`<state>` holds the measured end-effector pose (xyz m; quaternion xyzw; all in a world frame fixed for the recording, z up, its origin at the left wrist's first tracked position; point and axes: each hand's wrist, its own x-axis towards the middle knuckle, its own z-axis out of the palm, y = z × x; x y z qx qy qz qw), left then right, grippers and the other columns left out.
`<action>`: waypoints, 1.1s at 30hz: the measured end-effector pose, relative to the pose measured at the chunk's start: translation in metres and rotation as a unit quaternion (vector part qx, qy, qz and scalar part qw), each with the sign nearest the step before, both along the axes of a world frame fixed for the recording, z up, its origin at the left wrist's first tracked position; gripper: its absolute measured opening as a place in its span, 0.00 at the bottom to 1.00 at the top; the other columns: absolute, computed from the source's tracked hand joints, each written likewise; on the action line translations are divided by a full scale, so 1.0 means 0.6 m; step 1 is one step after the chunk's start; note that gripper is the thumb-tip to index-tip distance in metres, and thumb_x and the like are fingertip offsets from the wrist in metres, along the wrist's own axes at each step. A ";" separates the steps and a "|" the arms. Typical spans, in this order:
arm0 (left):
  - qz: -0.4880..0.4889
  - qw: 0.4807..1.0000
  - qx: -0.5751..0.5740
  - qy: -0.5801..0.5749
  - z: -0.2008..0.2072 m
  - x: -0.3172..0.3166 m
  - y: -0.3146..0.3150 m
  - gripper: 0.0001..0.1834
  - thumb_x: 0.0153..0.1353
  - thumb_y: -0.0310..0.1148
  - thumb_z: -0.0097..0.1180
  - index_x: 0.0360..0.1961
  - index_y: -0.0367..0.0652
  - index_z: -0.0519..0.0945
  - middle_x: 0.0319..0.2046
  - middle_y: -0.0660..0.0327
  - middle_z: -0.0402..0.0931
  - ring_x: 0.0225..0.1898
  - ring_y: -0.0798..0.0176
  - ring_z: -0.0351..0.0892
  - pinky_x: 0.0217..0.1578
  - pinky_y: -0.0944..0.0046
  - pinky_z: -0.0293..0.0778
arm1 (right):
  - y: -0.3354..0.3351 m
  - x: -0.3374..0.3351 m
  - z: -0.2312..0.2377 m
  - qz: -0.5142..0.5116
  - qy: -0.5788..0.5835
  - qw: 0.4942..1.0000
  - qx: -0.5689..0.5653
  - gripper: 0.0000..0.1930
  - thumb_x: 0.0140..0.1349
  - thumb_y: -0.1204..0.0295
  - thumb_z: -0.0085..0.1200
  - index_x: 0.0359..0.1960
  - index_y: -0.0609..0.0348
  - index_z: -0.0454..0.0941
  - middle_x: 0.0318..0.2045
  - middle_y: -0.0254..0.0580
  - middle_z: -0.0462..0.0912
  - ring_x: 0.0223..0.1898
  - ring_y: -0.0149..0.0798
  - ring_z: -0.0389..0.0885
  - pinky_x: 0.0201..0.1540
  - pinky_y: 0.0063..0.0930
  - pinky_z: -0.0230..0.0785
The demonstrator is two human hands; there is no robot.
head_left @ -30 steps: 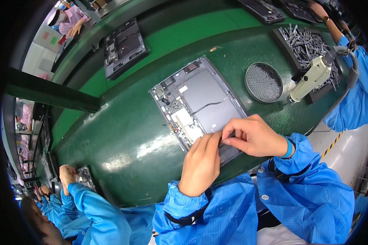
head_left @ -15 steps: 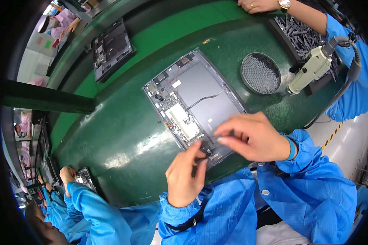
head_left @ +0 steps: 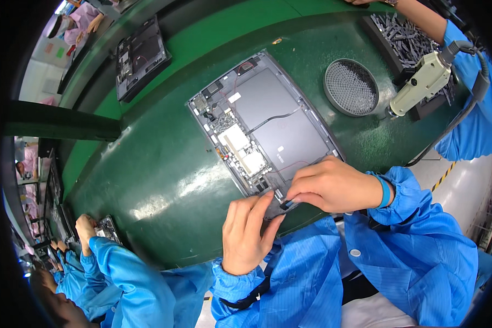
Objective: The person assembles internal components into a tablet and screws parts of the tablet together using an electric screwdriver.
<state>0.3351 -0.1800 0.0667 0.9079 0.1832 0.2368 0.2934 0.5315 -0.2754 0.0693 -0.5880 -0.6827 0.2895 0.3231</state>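
Grey laptop chassis (head_left: 281, 109) lies open. Left hand (head_left: 247, 232): at its near edge, thumb and forefinger apart; right hand (head_left: 333, 187): over that edge, grip on black piece (head_left: 286, 205) unclear.

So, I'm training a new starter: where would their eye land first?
Probably the opened laptop casing, slantwise on the green bench, its circuit board bared, left hand and right hand at its near end. Right of it come a round gridded tray, then a pale handheld tool by a black bin heaped with dark strips.

Left grip (head_left: 249, 234): half-curled, thumb apart | right grip (head_left: 331, 186): apparently pinching
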 end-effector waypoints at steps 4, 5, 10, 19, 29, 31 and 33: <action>0.010 1.000 -0.012 0.026 -0.006 0.001 -0.009 0.28 0.35 0.26 0.72 0.43 0.38 0.78 0.32 0.57 0.73 0.33 0.55 0.72 0.32 0.60 0.70 | 0.002 0.006 0.000 0.008 -0.002 1.000 -0.011 0.05 0.52 0.73 0.57 0.31 0.57 0.79 0.27 0.39 0.80 0.30 0.46 0.79 0.32 0.38 0.70; 0.010 1.000 -0.013 0.027 -0.007 0.004 -0.012 0.28 0.35 0.26 0.72 0.43 0.38 0.78 0.32 0.57 0.73 0.33 0.55 0.72 0.32 0.60 0.70 | 0.002 0.008 0.000 0.013 -0.013 1.000 -0.009 0.05 0.52 0.73 0.57 0.31 0.57 0.79 0.27 0.38 0.79 0.30 0.45 0.79 0.31 0.38 0.70; 0.003 0.998 0.009 0.060 -0.015 0.021 -0.017 0.23 0.35 0.29 0.73 0.37 0.41 0.81 0.30 0.60 0.70 0.30 0.57 0.70 0.28 0.60 0.69 | 0.000 0.016 0.013 0.017 -0.097 0.995 -0.011 0.05 0.51 0.74 0.57 0.31 0.55 0.79 0.29 0.37 0.76 0.27 0.42 0.79 0.26 0.37 0.70; 0.016 0.996 0.086 0.019 -0.025 0.023 -0.021 0.19 0.36 0.23 0.69 0.34 0.40 0.81 0.31 0.59 0.71 0.31 0.56 0.68 0.28 0.60 0.67 | -0.079 0.113 0.017 -0.377 -0.082 0.765 0.516 0.20 0.46 0.81 0.62 0.43 0.62 0.74 0.44 0.49 0.73 0.43 0.40 0.75 0.43 0.33 0.69; -0.022 0.995 0.063 0.073 -0.011 0.034 -0.010 0.18 0.38 0.28 0.71 0.34 0.44 0.82 0.35 0.61 0.72 0.34 0.56 0.68 0.29 0.60 0.69 | -0.090 0.192 0.045 -0.438 0.373 0.807 0.134 0.20 0.51 0.70 0.65 0.44 0.64 0.73 0.24 0.33 0.77 0.24 0.26 0.76 0.31 0.21 0.72; -0.017 0.998 0.034 0.058 -0.011 0.037 -0.011 0.18 0.37 0.27 0.72 0.34 0.44 0.83 0.34 0.60 0.72 0.33 0.56 0.67 0.31 0.59 0.68 | -0.071 0.184 0.049 -0.453 0.417 0.759 0.213 0.17 0.56 0.68 0.59 0.42 0.67 0.72 0.34 0.45 0.78 0.21 0.27 0.73 0.29 0.25 0.74; -0.021 0.998 0.032 0.054 -0.013 0.039 -0.010 0.18 0.37 0.27 0.72 0.34 0.44 0.83 0.34 0.60 0.72 0.33 0.56 0.67 0.31 0.60 0.67 | -0.038 0.166 0.071 -0.428 0.475 0.718 0.275 0.13 0.58 0.71 0.57 0.40 0.67 0.72 0.30 0.43 0.78 0.21 0.26 0.72 0.31 0.27 0.75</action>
